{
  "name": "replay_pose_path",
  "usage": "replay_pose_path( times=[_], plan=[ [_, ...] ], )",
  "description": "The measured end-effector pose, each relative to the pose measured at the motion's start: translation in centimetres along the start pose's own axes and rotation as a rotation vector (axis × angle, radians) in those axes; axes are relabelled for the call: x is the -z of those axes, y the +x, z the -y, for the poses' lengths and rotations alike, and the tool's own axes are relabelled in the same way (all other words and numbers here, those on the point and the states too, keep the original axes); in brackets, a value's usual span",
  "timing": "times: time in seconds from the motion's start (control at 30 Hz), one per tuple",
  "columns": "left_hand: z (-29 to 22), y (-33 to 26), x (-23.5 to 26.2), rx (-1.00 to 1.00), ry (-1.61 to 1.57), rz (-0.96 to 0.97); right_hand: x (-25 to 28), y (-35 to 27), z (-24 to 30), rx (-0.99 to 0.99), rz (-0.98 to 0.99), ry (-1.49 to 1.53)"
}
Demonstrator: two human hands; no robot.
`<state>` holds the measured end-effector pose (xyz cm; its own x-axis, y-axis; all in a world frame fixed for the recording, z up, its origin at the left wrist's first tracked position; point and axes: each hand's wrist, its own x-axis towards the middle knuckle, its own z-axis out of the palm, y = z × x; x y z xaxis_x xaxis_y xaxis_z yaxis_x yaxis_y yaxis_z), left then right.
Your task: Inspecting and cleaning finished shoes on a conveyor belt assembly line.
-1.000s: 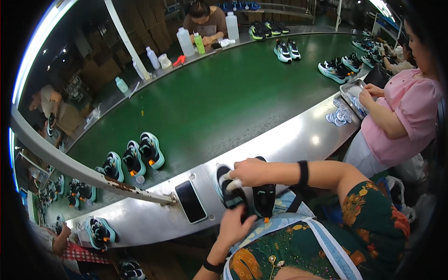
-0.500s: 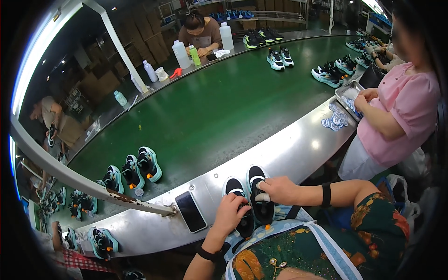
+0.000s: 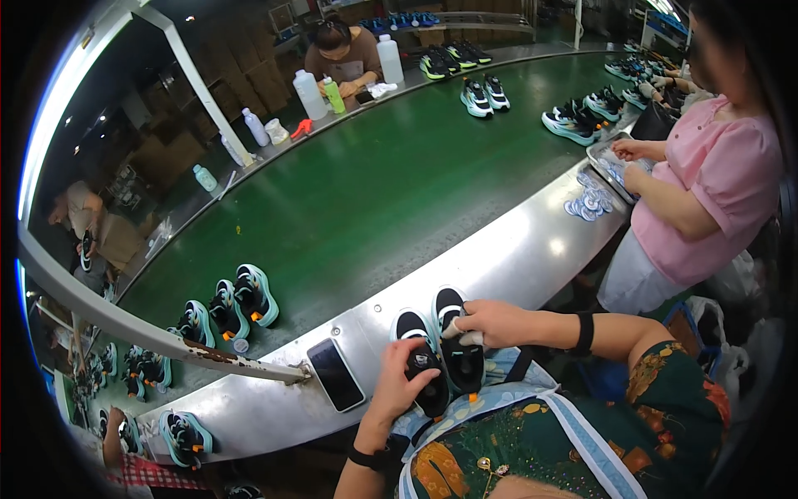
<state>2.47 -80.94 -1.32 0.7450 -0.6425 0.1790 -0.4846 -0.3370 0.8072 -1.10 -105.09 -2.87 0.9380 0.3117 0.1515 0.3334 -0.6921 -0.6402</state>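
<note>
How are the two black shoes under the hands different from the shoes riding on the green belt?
The pair of black shoes with white toes sits on the shiny metal ledge, under the left hand and right hand. The black sneakers with teal soles stand untouched on the green belt. Both pairs stand side by side.

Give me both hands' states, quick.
Left hand: closed on the left black shoe.
Right hand: presses a white cloth on the right black shoe.

A single head view looks steeply down from above the person's lap, close over both hands (image 3: 440, 358) and the metal ledge (image 3: 532, 249). It faces forward across the green belt (image 3: 374, 191), whose far side lies distant; fisheye bends straight edges toward a dark rim.
</note>
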Motion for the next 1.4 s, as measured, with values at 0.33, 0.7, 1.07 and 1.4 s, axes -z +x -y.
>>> replay_pose_path(
  times=[0.33,0.7,1.07,1.4],
  plan=[
    [0.5,1.8,1.2,0.271,-0.111,0.173,0.2,-0.7,0.3,-0.071,-0.066,0.029],
    [0.5,2.2,0.4,0.156,0.051,0.213,-0.7,-1.3,0.8,0.023,-0.212,-0.116],
    [0.3,3.0,1.0,0.279,-0.218,0.310,-1.4,-1.2,-0.3,-0.033,-0.290,-0.062],
    [0.2,2.9,1.0,0.237,-0.311,0.180,0.0,-0.8,-0.6,-0.043,-0.121,0.007]
  ],
)
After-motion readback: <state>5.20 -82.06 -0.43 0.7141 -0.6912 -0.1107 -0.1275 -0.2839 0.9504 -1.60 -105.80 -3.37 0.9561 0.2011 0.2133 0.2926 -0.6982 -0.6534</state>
